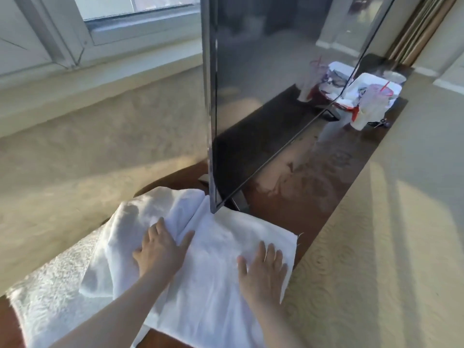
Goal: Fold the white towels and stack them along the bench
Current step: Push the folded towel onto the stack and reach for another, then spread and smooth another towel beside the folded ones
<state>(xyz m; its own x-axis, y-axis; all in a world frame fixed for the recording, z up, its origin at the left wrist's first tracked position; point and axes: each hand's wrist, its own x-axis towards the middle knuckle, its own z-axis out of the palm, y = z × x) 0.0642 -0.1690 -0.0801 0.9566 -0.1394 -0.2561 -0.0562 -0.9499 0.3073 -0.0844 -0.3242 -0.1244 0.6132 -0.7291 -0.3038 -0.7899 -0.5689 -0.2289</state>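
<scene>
A: Status? Both hands, left hand (158, 249) and right hand (263, 268), fingers flat, gripping nothing, pressing towel (221, 247) on tabletop (313, 187) just before TV (263, 84).

B: Risk: pushing forward jams cloth under TV.

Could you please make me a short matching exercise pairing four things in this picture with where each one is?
Things:
1. left hand
2. right hand
3. television
4. plastic cup

Places:
A. far end of the bench
B. flat on the towel, near its right edge
C. upright in the bench's middle
D. on the towel's fold, beside the bunched cloth

Pairs: 1-D, 2-B, 3-C, 4-A
</scene>
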